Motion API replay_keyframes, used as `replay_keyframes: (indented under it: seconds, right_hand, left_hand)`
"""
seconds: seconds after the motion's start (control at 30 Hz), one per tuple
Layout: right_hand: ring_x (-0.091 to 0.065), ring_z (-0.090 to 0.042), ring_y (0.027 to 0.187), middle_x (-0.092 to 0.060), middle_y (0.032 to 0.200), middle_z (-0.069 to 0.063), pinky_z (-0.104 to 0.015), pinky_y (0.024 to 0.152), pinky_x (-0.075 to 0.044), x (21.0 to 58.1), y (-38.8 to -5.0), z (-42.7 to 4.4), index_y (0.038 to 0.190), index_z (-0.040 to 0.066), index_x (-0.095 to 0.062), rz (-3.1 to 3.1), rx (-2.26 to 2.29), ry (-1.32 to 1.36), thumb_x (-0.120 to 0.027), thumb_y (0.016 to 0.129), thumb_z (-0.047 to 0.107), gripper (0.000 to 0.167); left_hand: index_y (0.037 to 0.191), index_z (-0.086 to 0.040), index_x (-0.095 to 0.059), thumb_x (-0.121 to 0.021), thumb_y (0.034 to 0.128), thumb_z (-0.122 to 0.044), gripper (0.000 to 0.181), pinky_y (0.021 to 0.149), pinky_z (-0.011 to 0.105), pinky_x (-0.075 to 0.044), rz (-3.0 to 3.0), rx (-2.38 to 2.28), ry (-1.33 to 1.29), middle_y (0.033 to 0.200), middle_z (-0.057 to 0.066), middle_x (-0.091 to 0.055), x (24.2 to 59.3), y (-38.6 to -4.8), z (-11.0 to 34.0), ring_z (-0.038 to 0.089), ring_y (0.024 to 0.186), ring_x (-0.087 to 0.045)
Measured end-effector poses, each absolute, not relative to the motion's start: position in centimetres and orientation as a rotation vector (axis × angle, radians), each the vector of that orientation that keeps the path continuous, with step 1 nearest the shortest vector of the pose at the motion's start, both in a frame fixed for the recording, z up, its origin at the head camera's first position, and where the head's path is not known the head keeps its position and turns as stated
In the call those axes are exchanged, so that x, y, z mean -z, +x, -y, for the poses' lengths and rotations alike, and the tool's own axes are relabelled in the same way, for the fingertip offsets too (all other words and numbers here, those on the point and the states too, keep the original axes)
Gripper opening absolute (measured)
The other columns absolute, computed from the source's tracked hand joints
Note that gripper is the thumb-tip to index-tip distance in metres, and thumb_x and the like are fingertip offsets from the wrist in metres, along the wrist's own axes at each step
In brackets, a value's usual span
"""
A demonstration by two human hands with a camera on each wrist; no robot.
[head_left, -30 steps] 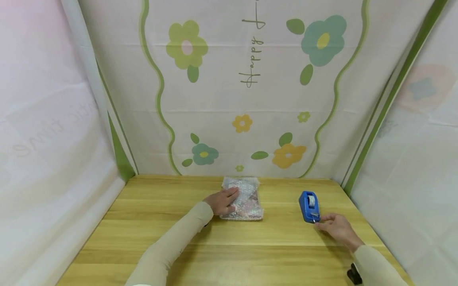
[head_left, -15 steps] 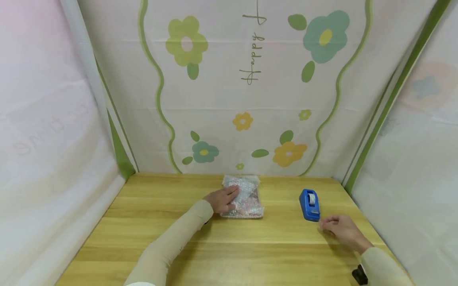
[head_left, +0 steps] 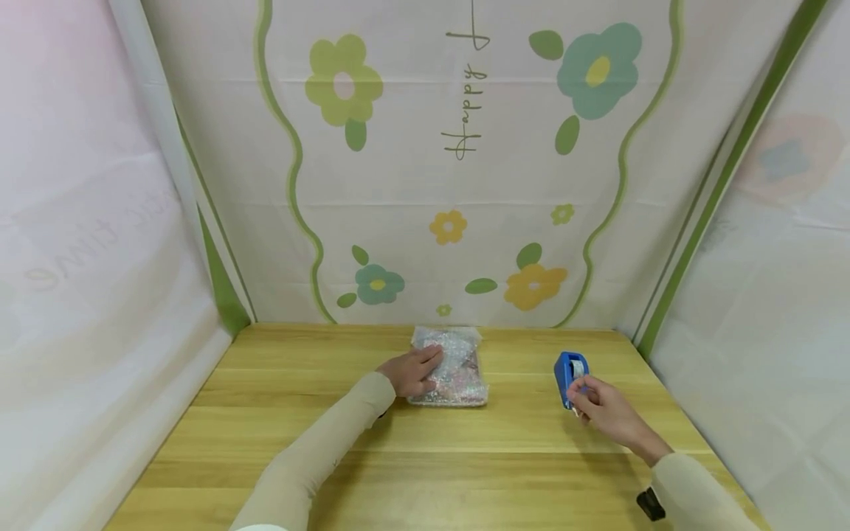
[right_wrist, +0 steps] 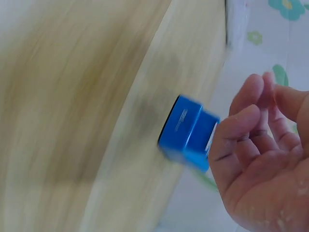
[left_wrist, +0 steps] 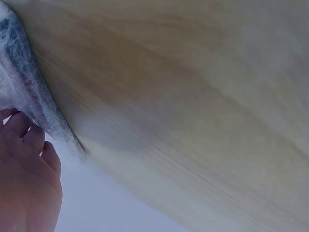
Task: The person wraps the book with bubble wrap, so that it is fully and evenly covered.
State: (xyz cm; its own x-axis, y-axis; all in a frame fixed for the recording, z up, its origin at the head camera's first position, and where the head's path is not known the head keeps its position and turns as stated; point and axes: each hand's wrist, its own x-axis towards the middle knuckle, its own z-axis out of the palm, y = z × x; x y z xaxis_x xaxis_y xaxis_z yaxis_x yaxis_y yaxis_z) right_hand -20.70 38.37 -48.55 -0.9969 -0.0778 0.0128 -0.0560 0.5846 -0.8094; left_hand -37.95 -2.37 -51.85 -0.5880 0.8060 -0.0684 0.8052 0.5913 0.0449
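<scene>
A flat package in clear bubble wrap (head_left: 458, 369) lies on the table near its back edge. My left hand (head_left: 413, 372) rests on the package's left part with its fingers stretched out. In the left wrist view, the fingers of that hand (left_wrist: 29, 159) lie against the wrapped edge (left_wrist: 36, 87). A blue tape dispenser (head_left: 564, 376) with a roll in it stands at the right. My right hand (head_left: 607, 413) is just in front of it, thumb and forefinger pinched together on a small strip of clear tape, hardly visible. The dispenser (right_wrist: 186, 130) is partly behind the hand (right_wrist: 265, 159) in the right wrist view.
The wooden table (head_left: 425, 472) meets a floral cloth backdrop (head_left: 398, 184) behind the package. Cloth walls (head_left: 764, 332) close in the left and right sides. A small black object (head_left: 650, 504) shows beside the right sleeve.
My right hand drew back from the dispenser's cutting end, then moved left and slightly up, and now covers part of the dispenser. The left hand and package stay put.
</scene>
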Motion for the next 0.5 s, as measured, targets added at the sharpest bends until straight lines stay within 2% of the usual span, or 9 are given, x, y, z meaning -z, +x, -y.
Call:
replay_keyframes:
  seconds: [0.13,0.37,0.5]
  right_hand:
    - [-0.062,-0.019,0.069,-0.065,0.085,-0.017,-0.033,0.062,-0.056,48.4,-21.5,-36.4,0.113,-0.001,-0.06,-2.765,1.446,-0.162,-0.058,0.111,0.023,0.024]
    - [-0.068,-0.035,0.077,-0.071,0.091,-0.019,-0.039,0.066,-0.061,47.8,-23.2,-32.3,0.117,-0.001,-0.064,-2.738,1.435,-0.107,-0.059,0.11,0.025,0.027]
    - [-0.066,-0.033,0.072,-0.071,0.09,-0.02,-0.039,0.061,-0.058,47.6,-24.3,-29.7,0.114,0.002,-0.066,-2.716,1.455,-0.112,-0.06,0.11,0.023,0.022]
  left_hand:
    - [0.168,-0.005,-0.027,-0.045,0.1123,-0.043,0.07,0.132,0.044,-0.028,-2.731,-0.023,1.375,0.176,0.012,-0.025,51.5,-37.6,2.4,0.028,0.163,-0.027]
    - [0.167,-0.002,-0.027,-0.045,0.1127,-0.041,0.069,0.132,0.047,-0.029,-2.714,-0.043,1.392,0.175,0.016,-0.026,50.9,-37.3,2.3,0.032,0.163,-0.029]
    - [0.166,0.0,-0.029,-0.046,0.1124,-0.04,0.069,0.131,0.049,-0.03,-2.707,-0.054,1.409,0.174,0.018,-0.028,50.8,-37.2,2.4,0.035,0.162,-0.03]
